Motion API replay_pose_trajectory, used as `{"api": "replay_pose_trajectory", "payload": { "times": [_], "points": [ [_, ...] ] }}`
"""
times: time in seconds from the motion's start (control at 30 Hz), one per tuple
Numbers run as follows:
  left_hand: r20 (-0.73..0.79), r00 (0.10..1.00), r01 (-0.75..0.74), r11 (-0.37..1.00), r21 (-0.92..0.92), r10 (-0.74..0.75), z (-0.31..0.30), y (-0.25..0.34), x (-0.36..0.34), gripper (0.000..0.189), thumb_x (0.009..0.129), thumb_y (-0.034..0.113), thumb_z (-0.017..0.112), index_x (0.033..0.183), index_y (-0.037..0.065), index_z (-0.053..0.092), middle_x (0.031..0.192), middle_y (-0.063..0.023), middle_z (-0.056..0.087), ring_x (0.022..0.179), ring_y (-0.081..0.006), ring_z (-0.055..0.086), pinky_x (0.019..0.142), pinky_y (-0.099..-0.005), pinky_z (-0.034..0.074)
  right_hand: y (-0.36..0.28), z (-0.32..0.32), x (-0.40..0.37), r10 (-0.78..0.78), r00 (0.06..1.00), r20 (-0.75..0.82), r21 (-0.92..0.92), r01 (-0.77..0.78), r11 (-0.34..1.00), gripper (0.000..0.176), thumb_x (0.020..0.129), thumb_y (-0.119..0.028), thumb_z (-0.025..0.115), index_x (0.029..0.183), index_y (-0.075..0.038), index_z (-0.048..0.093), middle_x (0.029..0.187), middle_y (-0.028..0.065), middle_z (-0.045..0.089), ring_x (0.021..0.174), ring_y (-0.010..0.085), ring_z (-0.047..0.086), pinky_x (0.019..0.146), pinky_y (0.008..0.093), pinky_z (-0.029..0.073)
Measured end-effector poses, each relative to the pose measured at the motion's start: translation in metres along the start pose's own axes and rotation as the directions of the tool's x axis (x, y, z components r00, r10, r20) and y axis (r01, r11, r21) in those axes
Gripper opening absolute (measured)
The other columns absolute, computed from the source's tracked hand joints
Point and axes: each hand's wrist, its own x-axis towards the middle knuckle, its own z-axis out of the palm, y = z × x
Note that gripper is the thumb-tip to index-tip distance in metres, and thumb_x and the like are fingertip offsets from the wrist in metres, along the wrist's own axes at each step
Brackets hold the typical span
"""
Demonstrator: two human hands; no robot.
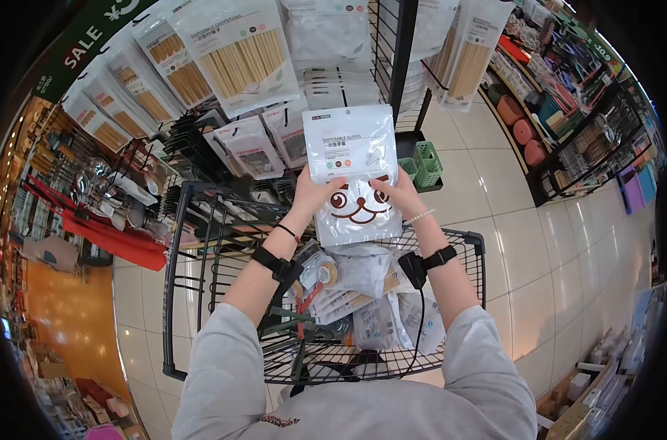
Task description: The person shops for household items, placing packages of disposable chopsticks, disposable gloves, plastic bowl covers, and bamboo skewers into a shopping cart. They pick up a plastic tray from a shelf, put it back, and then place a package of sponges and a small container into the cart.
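A white pack of disposable gloves (355, 158) with a printed cartoon face is held upright between my two hands. My left hand (315, 196) grips its left edge, thumb across the front. On the opposite edge my right hand (401, 196) has its thumb laid over the front too; the fingers of both hands are hidden behind the pack. Below my hands is a black wire shopping cart (181, 286). Inside it lie several plastic-wrapped goods (359, 271), among them a roll of tape (327, 273).
Ahead hang packs of disposable chopsticks (238, 62) and other white packets (326, 37) on a black wire rack (403, 62). Small green baskets (426, 163) stand low behind it. Kitchen utensils hang at left; shelves (520, 110) line the right. Tiled floor (528, 242) runs alongside.
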Motion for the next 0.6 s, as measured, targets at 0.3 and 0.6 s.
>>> {"api": "replay_pose_trajectory", "payload": {
  "times": [0.3, 0.6],
  "points": [
    [0.003, 0.997, -0.079, 0.996, 0.036, 0.079, 0.006, 0.005, -0.005, 0.052, 0.065, 0.006, 0.074, 0.107, -0.003, 0.046, 0.099, -0.0105, 0.059, 0.089, -0.0158, 0.057, 0.077, -0.0279, 0.047, -0.003, -0.002, -0.01, 0.058, 0.998, -0.028, 0.059, -0.057, 0.997, 0.049, 0.072, -0.007, 0.069, 0.113, 0.001, 0.045, 0.103, 0.0073, 0.057, 0.092, 0.0122, 0.054, 0.079, 0.0259, 0.045],
    [-0.032, 0.989, -0.14, 0.989, 0.056, 0.142, 0.005, 0.006, 0.001, 0.049, 0.065, 0.006, 0.074, 0.104, -0.004, 0.047, 0.098, -0.0114, 0.059, 0.088, -0.0159, 0.057, 0.076, -0.0285, 0.047, -0.005, -0.002, 0.002, 0.035, 0.999, 0.011, 0.054, -0.035, 0.998, 0.049, 0.072, -0.006, 0.068, 0.115, 0.001, 0.044, 0.104, 0.0067, 0.057, 0.092, 0.0116, 0.054, 0.079, 0.0255, 0.044]
  ]
}}
